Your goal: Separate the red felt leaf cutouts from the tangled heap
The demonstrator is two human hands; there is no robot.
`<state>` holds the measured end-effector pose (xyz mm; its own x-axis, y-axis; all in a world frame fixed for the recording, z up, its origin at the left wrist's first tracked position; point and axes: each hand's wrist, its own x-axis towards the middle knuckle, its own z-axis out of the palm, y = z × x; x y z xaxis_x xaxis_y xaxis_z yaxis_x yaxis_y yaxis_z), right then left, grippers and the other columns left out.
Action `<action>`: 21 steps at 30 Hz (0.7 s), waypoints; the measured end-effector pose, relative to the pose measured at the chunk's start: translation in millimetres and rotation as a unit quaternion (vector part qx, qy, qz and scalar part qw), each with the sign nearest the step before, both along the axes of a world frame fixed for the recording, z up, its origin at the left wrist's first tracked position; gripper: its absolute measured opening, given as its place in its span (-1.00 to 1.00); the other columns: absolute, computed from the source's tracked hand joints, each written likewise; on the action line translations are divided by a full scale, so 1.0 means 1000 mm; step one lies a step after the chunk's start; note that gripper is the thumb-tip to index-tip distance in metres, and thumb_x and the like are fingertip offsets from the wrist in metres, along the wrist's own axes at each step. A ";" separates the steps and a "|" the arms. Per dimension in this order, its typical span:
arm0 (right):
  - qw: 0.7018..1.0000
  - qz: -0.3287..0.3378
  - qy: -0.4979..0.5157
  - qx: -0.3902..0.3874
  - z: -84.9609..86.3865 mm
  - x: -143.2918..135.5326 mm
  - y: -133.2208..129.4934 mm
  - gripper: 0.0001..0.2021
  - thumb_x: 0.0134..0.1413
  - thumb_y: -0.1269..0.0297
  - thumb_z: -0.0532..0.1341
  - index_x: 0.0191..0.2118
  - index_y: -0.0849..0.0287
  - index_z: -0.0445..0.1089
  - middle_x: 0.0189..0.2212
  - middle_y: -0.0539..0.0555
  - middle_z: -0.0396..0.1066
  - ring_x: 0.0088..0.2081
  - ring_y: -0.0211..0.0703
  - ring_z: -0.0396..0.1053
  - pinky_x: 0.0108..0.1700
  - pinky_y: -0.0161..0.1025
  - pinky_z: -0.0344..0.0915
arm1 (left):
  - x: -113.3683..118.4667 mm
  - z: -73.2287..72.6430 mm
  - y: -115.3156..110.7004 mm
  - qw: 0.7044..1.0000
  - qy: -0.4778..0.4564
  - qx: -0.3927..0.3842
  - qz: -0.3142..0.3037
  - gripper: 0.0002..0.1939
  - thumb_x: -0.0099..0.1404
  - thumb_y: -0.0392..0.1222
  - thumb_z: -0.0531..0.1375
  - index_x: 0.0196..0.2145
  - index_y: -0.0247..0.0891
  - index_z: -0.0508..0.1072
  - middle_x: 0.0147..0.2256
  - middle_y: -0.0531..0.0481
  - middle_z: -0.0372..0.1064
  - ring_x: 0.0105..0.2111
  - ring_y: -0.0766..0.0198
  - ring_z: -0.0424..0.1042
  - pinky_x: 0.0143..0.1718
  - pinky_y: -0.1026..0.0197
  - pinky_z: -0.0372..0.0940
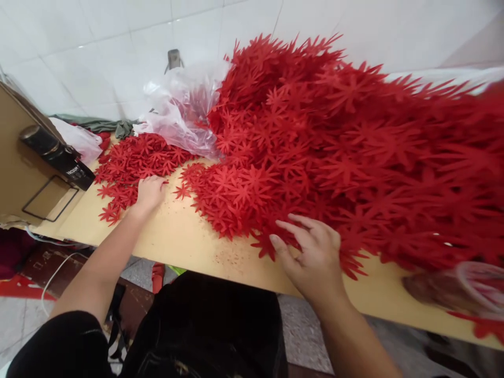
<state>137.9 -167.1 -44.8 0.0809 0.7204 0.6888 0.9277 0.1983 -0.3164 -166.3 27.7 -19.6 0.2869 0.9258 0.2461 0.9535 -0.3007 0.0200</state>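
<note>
My left hand (150, 193) rests at the right edge of a smaller pile of red flower-shaped cutouts (137, 155). Its fingers are drawn together, and a speck of red shows at the fingertips, too small to name. Over the front edge of a much larger heap of red star-like flower cutouts (311, 136) hovers my right hand (313, 252). Its fingers are spread, with nothing visible between them. A single red cutout (264, 245) lies just left of its thumb. Between the two piles, a loose flower cutout (182, 191) sits on the yellowish table (177, 236).
A clear plastic bag (185, 115) stands behind the piles, near the tiled wall. At the left, a black vacuum flask (59, 157) is against a cardboard box (23, 131). A clear plastic tub (460, 289) is at the front right. Small reddish crumbs dot the tabletop.
</note>
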 end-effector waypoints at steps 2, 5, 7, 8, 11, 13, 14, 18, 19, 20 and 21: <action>1.000 -0.005 -0.003 0.006 0.001 0.003 -0.002 -0.73 0.06 0.17 0.15 -0.19 0.23 0.41 -0.15 0.26 0.37 -0.06 0.03 0.27 0.00 0.06 0.21 | -0.001 0.003 0.003 1.000 -0.024 0.012 0.000 -0.64 0.22 -0.26 -0.06 -0.19 -0.20 0.49 -0.18 -0.07 0.50 -0.14 0.12 0.43 -0.07 0.03 0.20; 1.000 -0.013 0.005 0.018 0.007 0.009 -0.005 -0.75 0.06 0.20 0.14 -0.21 0.22 0.41 -0.17 0.24 0.38 -0.09 0.02 0.30 -0.01 0.07 0.21 | -0.004 0.014 0.008 0.996 -0.080 0.044 0.004 -0.64 0.22 -0.27 -0.06 -0.19 -0.22 0.49 -0.21 -0.07 0.51 -0.18 0.15 0.45 -0.06 0.06 0.20; 0.999 -0.013 0.030 0.024 0.013 0.009 -0.006 -0.78 0.06 0.22 0.14 -0.21 0.20 0.41 -0.18 0.22 0.39 -0.10 0.01 0.31 -0.01 0.08 0.21 | -0.004 0.023 0.013 0.985 -0.151 0.079 -0.007 -0.62 0.22 -0.28 -0.06 -0.11 -0.23 0.46 -0.22 -0.07 0.51 -0.20 0.18 0.45 -0.07 0.08 0.22; 0.998 -0.011 0.050 0.025 0.017 0.007 -0.006 -0.79 0.06 0.23 0.14 -0.22 0.19 0.41 -0.19 0.21 0.40 -0.10 0.00 0.32 -0.01 0.08 0.21 | -0.003 0.027 0.015 0.975 -0.202 0.095 -0.015 -0.61 0.23 -0.29 -0.05 -0.08 -0.22 0.43 -0.24 -0.06 0.51 -0.22 0.21 0.45 -0.07 0.10 0.23; 0.992 0.006 0.126 0.026 0.029 -0.007 -0.003 -0.80 0.06 0.24 0.14 -0.21 0.16 0.40 -0.20 0.19 0.40 -0.09 -0.02 0.32 0.01 0.09 0.24 | 0.012 0.040 0.016 0.916 -0.384 0.104 -0.039 -0.63 0.22 -0.30 -0.02 -0.06 -0.20 0.40 -0.34 -0.01 0.50 -0.35 0.31 0.42 -0.17 0.20 0.27; 0.979 0.041 0.202 0.012 0.034 -0.023 0.004 -0.76 0.05 0.21 0.14 -0.16 0.15 0.38 -0.16 0.20 0.38 -0.06 -0.02 0.32 0.01 0.08 0.27 | 0.032 0.047 0.005 0.866 -0.491 0.076 -0.058 -0.67 0.20 -0.32 0.01 -0.10 -0.21 0.40 -0.40 0.02 0.47 -0.44 0.37 0.38 -0.26 0.27 0.28; 0.966 0.068 0.249 -0.004 0.036 -0.031 0.009 -0.71 0.04 0.18 0.15 -0.11 0.15 0.35 -0.12 0.21 0.36 -0.04 -0.03 0.32 0.00 0.05 0.30 | 0.045 0.049 -0.005 0.843 -0.530 0.057 -0.072 -0.68 0.19 -0.33 0.02 -0.12 -0.21 0.40 -0.43 0.04 0.45 -0.44 0.39 0.37 -0.28 0.30 0.27; 0.887 0.154 0.430 -0.068 0.038 -0.061 0.033 -0.53 0.02 0.07 0.15 0.04 0.15 0.21 0.00 0.25 0.29 -0.01 -0.09 0.33 -0.03 -0.04 0.35 | 0.104 0.045 -0.066 0.775 -0.611 -0.092 -0.135 -0.75 0.20 -0.31 0.04 -0.17 -0.24 0.41 -0.44 0.05 0.43 -0.47 0.43 0.34 -0.33 0.33 0.28; 0.874 0.163 0.452 -0.078 0.039 -0.066 0.038 -0.54 0.03 0.06 0.14 0.03 0.15 0.22 -0.02 0.23 0.32 -0.04 -0.10 0.35 -0.02 -0.04 0.35 | 0.118 0.041 -0.082 0.754 -0.629 -0.120 -0.148 -0.76 0.20 -0.31 0.04 -0.18 -0.25 0.41 -0.43 0.04 0.43 -0.43 0.42 0.36 -0.28 0.32 0.30; 0.866 0.165 0.464 -0.085 0.039 -0.069 0.041 -0.57 0.03 0.07 0.14 0.00 0.16 0.25 -0.06 0.22 0.36 -0.06 -0.11 0.37 -0.01 -0.04 0.34 | 0.131 0.037 -0.095 0.730 -0.649 -0.145 -0.158 -0.75 0.20 -0.33 0.05 -0.18 -0.25 0.40 -0.40 0.03 0.43 -0.36 0.41 0.39 -0.20 0.30 0.30; 0.863 0.163 0.470 -0.091 0.039 -0.070 0.043 -0.61 0.04 0.09 0.14 -0.04 0.17 0.29 -0.10 0.20 0.39 -0.08 -0.12 0.38 0.01 -0.02 0.32 | 0.142 0.032 -0.106 0.707 -0.671 -0.163 -0.156 -0.75 0.19 -0.35 0.04 -0.18 -0.26 0.40 -0.37 0.01 0.44 -0.32 0.40 0.40 -0.15 0.28 0.31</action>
